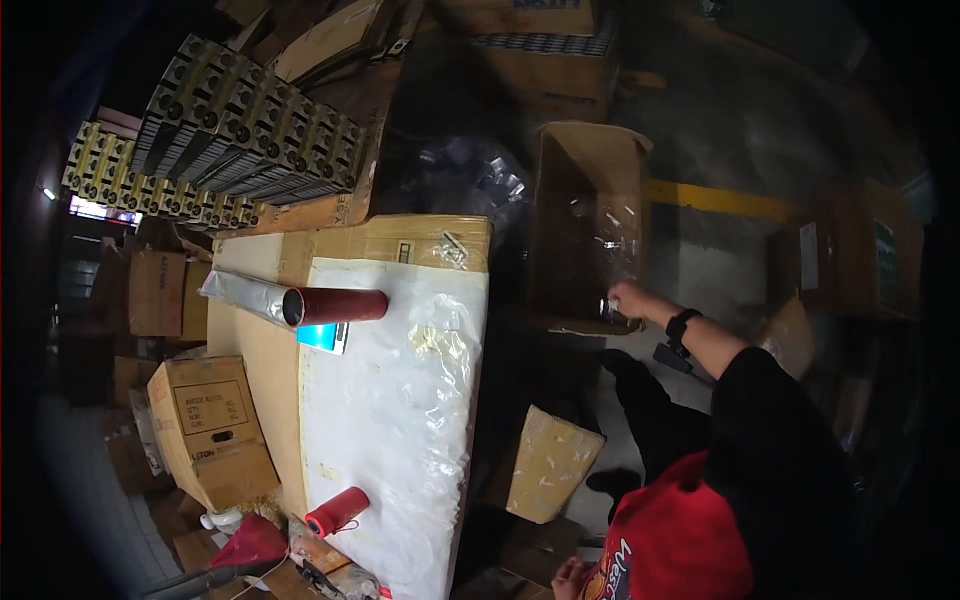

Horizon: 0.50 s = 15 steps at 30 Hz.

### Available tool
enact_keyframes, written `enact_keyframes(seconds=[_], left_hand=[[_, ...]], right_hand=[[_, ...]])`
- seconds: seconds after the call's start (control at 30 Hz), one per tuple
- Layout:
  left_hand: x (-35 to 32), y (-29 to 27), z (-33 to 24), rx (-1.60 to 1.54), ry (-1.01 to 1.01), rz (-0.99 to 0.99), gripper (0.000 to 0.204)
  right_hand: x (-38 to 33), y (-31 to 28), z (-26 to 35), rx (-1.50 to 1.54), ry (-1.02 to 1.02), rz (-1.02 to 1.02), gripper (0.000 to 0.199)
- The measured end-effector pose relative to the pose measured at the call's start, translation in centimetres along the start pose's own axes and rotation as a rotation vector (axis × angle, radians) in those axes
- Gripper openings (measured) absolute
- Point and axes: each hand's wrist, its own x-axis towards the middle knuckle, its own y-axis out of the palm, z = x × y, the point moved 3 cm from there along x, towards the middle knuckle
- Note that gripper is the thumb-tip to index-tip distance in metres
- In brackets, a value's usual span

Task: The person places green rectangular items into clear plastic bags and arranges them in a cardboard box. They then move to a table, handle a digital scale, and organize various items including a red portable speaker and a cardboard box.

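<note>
Honestly, my right grip point(628, 298), closed on a small shiny piece point(608, 311), could drop it into the carton point(560, 200) if jostled.

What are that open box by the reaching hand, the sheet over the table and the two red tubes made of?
Open box: brown corrugated cardboard by its look, matte, flaps folded out. Table sheet: thin clear or whitish plastic film, glossy and wrinkled. Red tubes: probably cardboard cores, matte, the upper one showing a hollow end; the material is not certain.

Cardboard-topped table point(262, 350) under plastic sheet point(400, 400), red tubes point(335, 306)
</note>
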Motion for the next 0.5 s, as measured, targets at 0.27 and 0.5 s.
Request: enact_keyframes(seconds=[0.27,0.5], left_hand=[[1.1,4.2,-9.4,0.124,0.175,0.052,0.024],[8.8,5.8,-17.2,0.571,0.578,-0.183,0.017]], right_hand=[[0.8,-5.0,2.7,0.034,-0.020,0.009,0.017],[-1.0,-3.6,3.3,0.405,0.084,0.433,0.018]])
